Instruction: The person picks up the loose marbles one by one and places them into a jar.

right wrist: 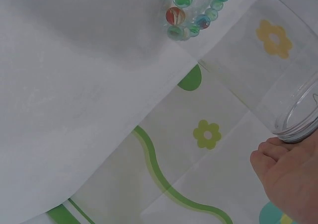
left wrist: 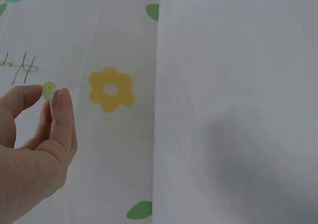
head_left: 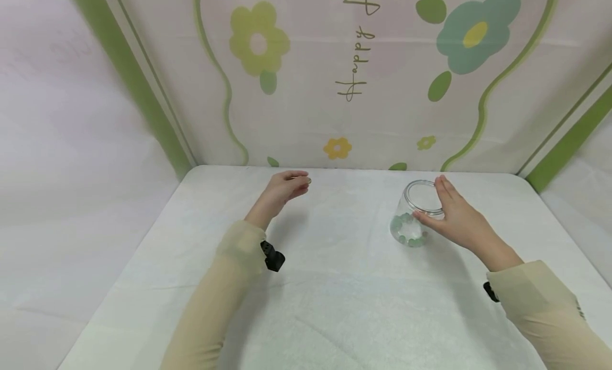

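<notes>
My left hand is raised over the back left part of the table. Between its thumb and fingertips it pinches a small clear marble with a yellow-green tint. To the right, a clear jar stands uncovered on the table. Several glass marbles lie around its bottom, mostly green, with a reddish one among them in the right wrist view. My right hand holds the jar near its rim from the right side, thumb in front and fingers toward the back.
A white cloth covers the table. Behind its back edge rises a printed curtain with flowers and lettering. White sheets hang at the left and right sides. A small black camera sits on the left wrist.
</notes>
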{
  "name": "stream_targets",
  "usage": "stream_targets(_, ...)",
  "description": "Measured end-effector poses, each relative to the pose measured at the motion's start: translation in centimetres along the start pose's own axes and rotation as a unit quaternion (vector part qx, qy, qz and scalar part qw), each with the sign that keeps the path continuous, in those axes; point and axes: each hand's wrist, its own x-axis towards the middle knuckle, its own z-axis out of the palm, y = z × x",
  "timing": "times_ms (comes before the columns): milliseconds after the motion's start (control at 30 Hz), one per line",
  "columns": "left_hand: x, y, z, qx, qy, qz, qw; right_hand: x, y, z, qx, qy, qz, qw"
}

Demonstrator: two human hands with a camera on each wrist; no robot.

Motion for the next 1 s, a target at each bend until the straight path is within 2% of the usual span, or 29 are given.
stream_targets(200, 0.3, 1.5, 3.3, 0.0, -0.022, 0.011, 0.9997, 0.0, 0.0, 0.0, -0.002, -0.002, -0.001, 1.0)
stream_targets(500, 0.1, 2.9, 8.3, 0.031, -0.066, 0.025, 0.997, 0.1, 0.0, -0.1, -0.003, -0.006, -0.002, 1.0)
stream_targets(767, 0.1, 2.8, 13.1, 0.041, -0.074, 0.051, 0.9951, 0.1, 0.1, -0.3, -0.007, -0.015, 0.0, 0.9999)
stream_targets(1000, 0.2, 2.2, 16.4, 0.1, -0.075, 0.096, 0.9875, 0.1, 0.1, -0.3, -0.003, -0.016, 0.005, 0.9999)
